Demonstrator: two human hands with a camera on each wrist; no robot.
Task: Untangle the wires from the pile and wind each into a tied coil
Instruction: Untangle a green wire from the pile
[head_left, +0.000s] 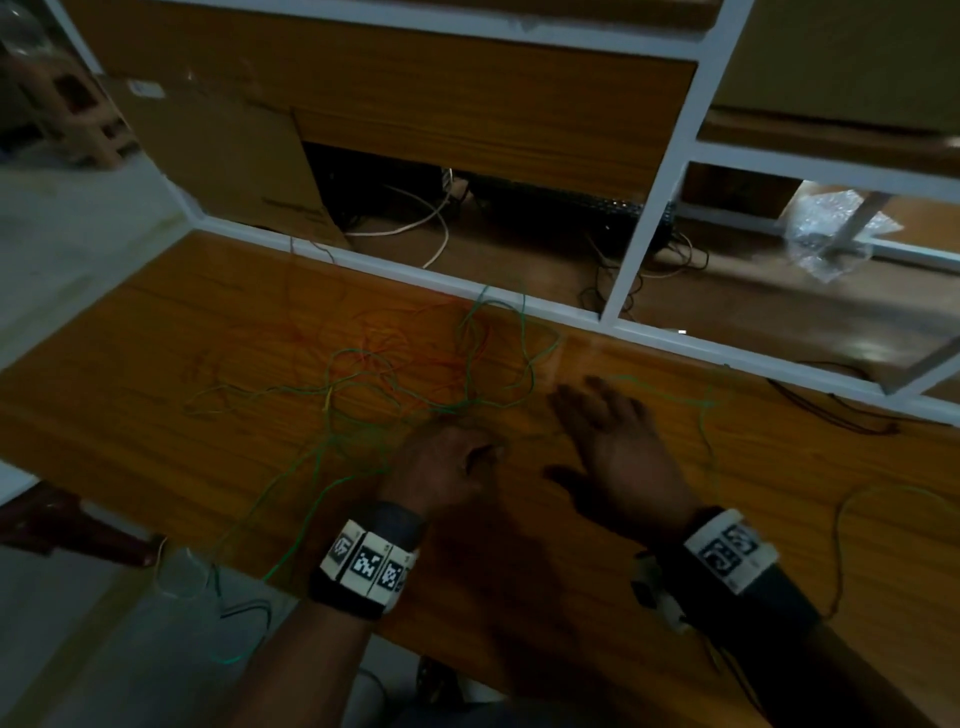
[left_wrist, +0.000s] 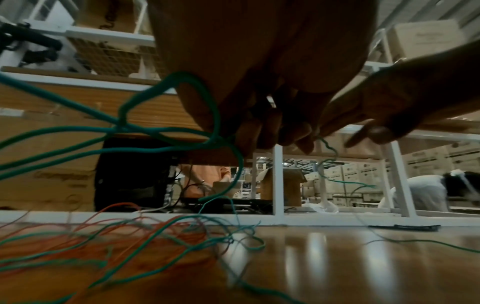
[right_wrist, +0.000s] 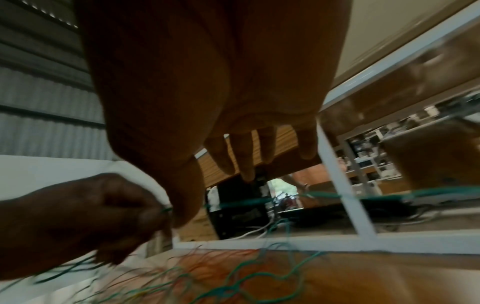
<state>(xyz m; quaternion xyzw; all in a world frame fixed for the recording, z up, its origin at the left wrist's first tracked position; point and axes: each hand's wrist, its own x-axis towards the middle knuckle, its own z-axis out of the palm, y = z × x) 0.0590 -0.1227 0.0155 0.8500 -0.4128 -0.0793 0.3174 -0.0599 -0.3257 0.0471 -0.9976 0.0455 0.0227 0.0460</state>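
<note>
The pile of wires (head_left: 395, 374), green and orange strands loosely tangled, lies spread on the wooden table (head_left: 156, 332), with some green loops trailing over its near edge. One green wire (right_wrist: 259, 202) runs taut from the left hand across to the right; only the right wrist view shows that stretched line, while the head view shows it as a faint trace. The left hand (head_left: 441, 465) is curled, pinching green wire at its fingertips (left_wrist: 298, 139), several loops draped beside them. The right hand (head_left: 623, 447) hovers above the table with fingers (right_wrist: 244, 152) straight and spread, gripping nothing visible
</note>
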